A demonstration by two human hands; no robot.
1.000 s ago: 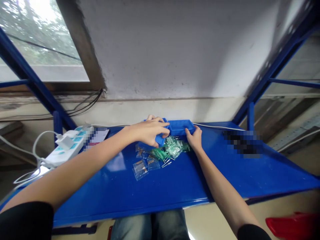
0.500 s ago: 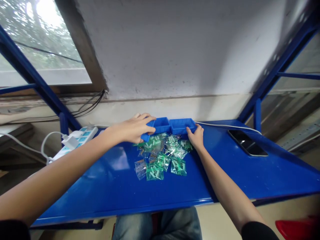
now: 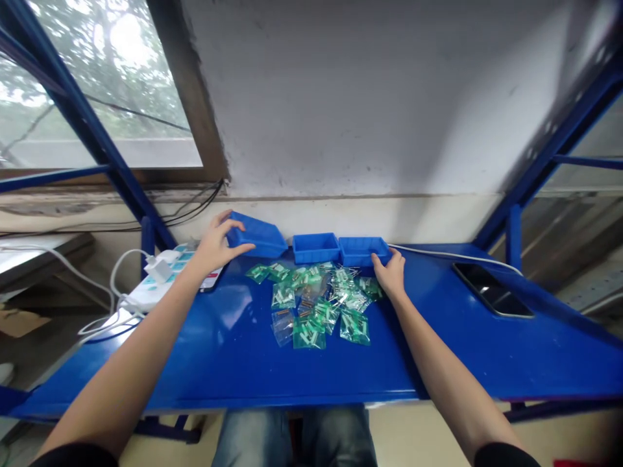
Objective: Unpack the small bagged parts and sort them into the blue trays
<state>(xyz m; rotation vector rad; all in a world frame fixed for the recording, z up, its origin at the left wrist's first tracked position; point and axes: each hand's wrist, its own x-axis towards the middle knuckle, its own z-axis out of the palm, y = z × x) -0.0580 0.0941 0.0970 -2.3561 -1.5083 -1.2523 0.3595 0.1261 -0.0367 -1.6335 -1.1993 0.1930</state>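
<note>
Left hand (image 3: 214, 247) on tilted left tray (image 3: 260, 239); right hand (image 3: 393, 274) on right tray (image 3: 361, 250)

Left fingers: half open, bent around the tray's left end, thumb stretched out below, index above. Tray gripped between them, blue, plain-sided, slanting down to the right from the fingers. Could not tell whether its low end touched the table (image 3: 219, 363).

Right fingers: closed on the right tray's right end, thumb at the near rim, the others round the outer end. That tray sat level and upright, mouth upward, leftward of the fingers.

Middle tray (image 3: 316, 248), same blue, stood upright between the two hands, just beside the right tray.

Packets (image 3: 309, 331) lay heaped nearer the wearer than both hands' fingers, spread between them; some green, some clear, small pale and brown pieces showing through. Phone (image 3: 492, 290) lay flat, well right of the right fingers.
</note>
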